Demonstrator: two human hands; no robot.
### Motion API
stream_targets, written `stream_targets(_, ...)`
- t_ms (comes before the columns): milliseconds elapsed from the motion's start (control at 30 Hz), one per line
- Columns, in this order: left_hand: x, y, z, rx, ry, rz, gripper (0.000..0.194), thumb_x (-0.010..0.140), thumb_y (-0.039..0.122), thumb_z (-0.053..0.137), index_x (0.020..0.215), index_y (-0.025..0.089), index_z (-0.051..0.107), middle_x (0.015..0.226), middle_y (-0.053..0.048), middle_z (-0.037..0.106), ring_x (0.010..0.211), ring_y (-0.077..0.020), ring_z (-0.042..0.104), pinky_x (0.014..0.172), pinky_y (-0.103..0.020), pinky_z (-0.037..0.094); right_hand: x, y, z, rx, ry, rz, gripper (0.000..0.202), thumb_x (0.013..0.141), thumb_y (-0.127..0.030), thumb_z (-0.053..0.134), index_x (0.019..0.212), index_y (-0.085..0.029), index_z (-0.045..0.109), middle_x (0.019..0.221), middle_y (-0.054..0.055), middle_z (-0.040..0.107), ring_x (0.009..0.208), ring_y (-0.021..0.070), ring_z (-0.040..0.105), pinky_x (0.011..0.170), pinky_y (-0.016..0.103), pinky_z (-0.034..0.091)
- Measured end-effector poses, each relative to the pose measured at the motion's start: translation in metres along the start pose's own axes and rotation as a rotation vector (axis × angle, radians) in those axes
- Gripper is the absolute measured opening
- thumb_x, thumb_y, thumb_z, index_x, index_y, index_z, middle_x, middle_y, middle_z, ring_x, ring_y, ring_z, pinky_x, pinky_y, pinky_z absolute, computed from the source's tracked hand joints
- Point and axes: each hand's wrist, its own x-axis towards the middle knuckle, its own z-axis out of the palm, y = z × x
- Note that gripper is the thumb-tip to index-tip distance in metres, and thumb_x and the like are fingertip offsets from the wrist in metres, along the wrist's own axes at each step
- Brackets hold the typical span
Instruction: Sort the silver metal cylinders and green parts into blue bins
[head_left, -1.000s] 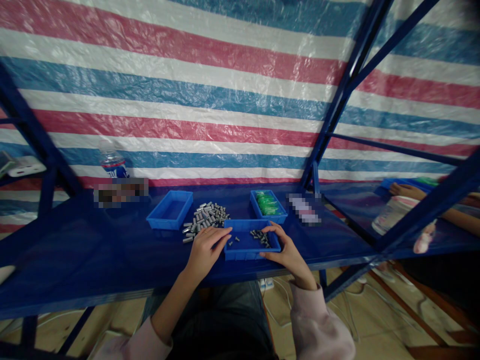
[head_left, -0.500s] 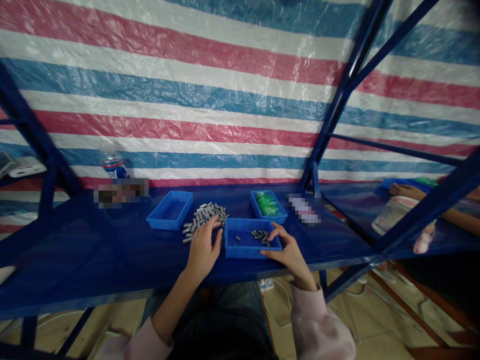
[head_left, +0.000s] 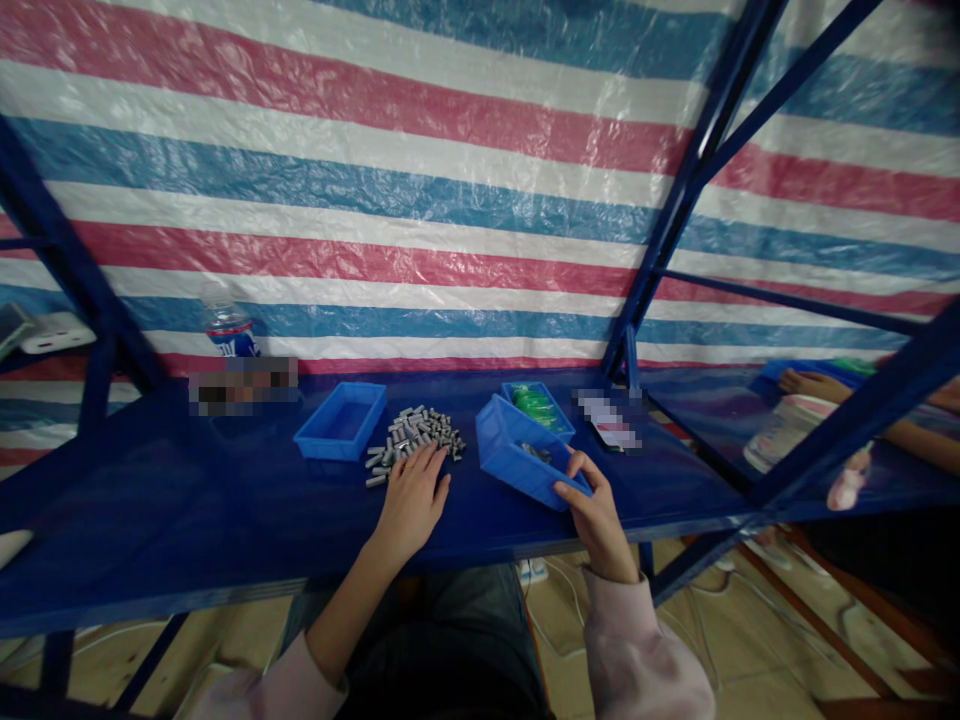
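Observation:
My right hand (head_left: 596,510) grips the right end of a blue bin (head_left: 525,463), which is tilted with its left end raised. Small dark metal pieces show inside it, partly hidden by the wall. My left hand (head_left: 411,500) lies with fingers spread at the near edge of a pile of short metal pieces (head_left: 412,430) on the blue table (head_left: 247,510). An empty blue bin (head_left: 341,420) sits left of the pile. Behind the tilted bin, another blue bin holds green plastic-wrapped things (head_left: 536,408).
A bottle (head_left: 231,325) stands at the back left beside a blurred-out object. Another blurred item (head_left: 609,420) lies at the right. Blue metal posts (head_left: 667,220) rise behind. Farther right are a clear tub (head_left: 787,432) and another person's hand (head_left: 814,385).
The bin in my right hand has shifted right and tipped up at its left end. My left hand has moved slightly down and lies flatter by the pile, which reaches a little farther right.

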Motion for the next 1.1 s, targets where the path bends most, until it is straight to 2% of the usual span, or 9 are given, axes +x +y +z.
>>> stream_targets(167,0.0005,0.0031,-0.0027,0.006,-0.063,-0.03,0.037,0.092,0.023,0.043,0.127,0.016,0.055,0.132,-0.012,0.058,0.124,-0.0272,0.051,0.101,-0.047,0.039,0.0017,0.0073,-0.0015,-0.202,-0.016,-0.018,0.044,0.051,-0.036,0.087,0.067,-0.021,0.049,0.128,0.009,0.057,0.128,0.0358,0.044,0.104,0.046,0.032)
stream_targets(267,0.001,0.0046,-0.0052,0.004,-0.106,-0.027,0.042,0.093,0.021,0.04,0.134,0.018,0.048,0.139,-0.011,0.053,0.128,-0.0256,0.047,0.103,-0.047,0.036,0.0023,0.0076,-0.0016,-0.293,-0.042,-0.028,0.042,0.05,-0.034,0.088,0.069,-0.021,0.053,0.132,0.011,0.053,0.136,0.035,0.034,0.109,0.048,0.025)
stream_targets(433,0.0023,0.0038,-0.0073,-0.04,-0.175,0.017,0.045,0.091,0.012,0.037,0.134,0.02,0.049,0.142,-0.008,0.049,0.132,-0.0256,0.043,0.106,-0.05,0.031,0.0044,0.0039,0.0001,-0.42,-0.162,-0.043,0.038,0.051,-0.033,0.088,0.073,-0.022,0.059,0.131,0.012,0.052,0.139,0.0332,0.029,0.108,0.046,0.028)
stream_targets(633,0.0029,0.0047,-0.0093,-0.078,-0.133,-0.02,0.042,0.088,0.01,0.04,0.126,0.02,0.055,0.128,-0.009,0.061,0.123,-0.0258,0.051,0.103,-0.048,0.033,0.0045,0.0005,-0.0002,-0.493,-0.291,-0.06,0.041,0.057,-0.032,0.085,0.091,-0.024,0.064,0.129,0.01,0.052,0.139,0.0306,0.028,0.11,0.043,0.028)
stream_targets(867,-0.0005,-0.0012,-0.0017,-0.056,-0.134,0.048,0.057,0.082,0.001,0.04,0.136,0.017,0.046,0.14,-0.01,0.052,0.129,-0.025,0.046,0.104,-0.045,0.033,0.0033,-0.0006,-0.0014,-0.515,-0.324,-0.078,0.045,0.058,-0.032,0.084,0.097,-0.025,0.063,0.125,0.008,0.054,0.139,0.0299,0.029,0.112,0.044,0.025)
stream_targets(1100,0.0016,0.0019,-0.0043,-0.062,-0.084,0.026,0.049,0.082,0.001,0.041,0.127,0.019,0.053,0.128,-0.009,0.061,0.119,-0.0247,0.053,0.103,-0.046,0.032,0.0034,0.0008,-0.0022,-0.516,-0.333,-0.086,0.045,0.059,-0.032,0.084,0.098,-0.026,0.062,0.127,0.007,0.053,0.14,0.0283,0.028,0.113,0.043,0.025)
